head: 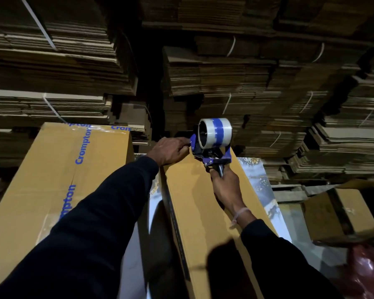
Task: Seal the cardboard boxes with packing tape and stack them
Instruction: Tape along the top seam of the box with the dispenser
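Note:
A long brown cardboard box (199,212) lies lengthwise in front of me. My right hand (226,186) grips the handle of a blue tape dispenser (212,147), which carries a clear roll with blue print and rests at the box's far end. My left hand (171,151) presses down on the far end of the box, fingertips touching the dispenser's front. To the left lies a second brown box (52,180) sealed with clear tape printed "Crompton" in blue.
Tall stacks of flattened cardboard (246,83) bundled with white straps fill the background. An open brown box (343,212) sits at the right. A glossy reddish object (367,270) shows at the lower right corner. A pale marbled surface (259,186) lies under the boxes.

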### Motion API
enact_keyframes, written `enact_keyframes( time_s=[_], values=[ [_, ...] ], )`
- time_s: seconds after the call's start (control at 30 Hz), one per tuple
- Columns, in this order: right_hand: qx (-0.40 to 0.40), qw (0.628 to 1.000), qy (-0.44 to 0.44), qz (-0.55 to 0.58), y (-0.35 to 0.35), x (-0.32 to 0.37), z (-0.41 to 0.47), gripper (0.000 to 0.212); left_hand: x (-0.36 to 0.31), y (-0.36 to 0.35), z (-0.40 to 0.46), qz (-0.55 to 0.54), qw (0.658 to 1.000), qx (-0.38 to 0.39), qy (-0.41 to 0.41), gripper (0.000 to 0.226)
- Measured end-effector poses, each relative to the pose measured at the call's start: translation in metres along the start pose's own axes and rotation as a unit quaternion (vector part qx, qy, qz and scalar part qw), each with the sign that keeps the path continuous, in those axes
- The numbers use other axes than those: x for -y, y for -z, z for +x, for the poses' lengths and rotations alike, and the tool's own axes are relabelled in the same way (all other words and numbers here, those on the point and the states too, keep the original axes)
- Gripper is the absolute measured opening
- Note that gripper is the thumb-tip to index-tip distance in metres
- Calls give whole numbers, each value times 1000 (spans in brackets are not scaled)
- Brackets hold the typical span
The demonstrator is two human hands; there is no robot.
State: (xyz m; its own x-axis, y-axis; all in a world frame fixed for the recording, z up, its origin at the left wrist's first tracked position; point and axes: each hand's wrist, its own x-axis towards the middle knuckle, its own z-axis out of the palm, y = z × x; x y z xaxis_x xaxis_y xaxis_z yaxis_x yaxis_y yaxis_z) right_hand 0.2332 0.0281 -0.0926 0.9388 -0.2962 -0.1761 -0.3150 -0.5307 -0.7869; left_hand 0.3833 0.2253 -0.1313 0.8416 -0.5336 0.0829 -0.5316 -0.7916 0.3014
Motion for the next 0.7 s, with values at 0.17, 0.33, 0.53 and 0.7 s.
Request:
enact_keyframes(
  time_s=[0.17,0.33,0.53,0.7],
  values=[
    [-3,1000,5,-8,6,-19,-18,10,-1,-1,-1,-6,1000,0,12,53],
    [-5,1000,14,-11,3,-27,-21,10,-1,-3,0,20,1000,3,20,52],
    [-5,1000,16,-6,-7,-27,-12,8,11,-4,7,23,1000,13,11,50],
    [0,1000,16,1,-15,-13,4,6,19,6,24,-33,997,30,60,44]
  ],
)
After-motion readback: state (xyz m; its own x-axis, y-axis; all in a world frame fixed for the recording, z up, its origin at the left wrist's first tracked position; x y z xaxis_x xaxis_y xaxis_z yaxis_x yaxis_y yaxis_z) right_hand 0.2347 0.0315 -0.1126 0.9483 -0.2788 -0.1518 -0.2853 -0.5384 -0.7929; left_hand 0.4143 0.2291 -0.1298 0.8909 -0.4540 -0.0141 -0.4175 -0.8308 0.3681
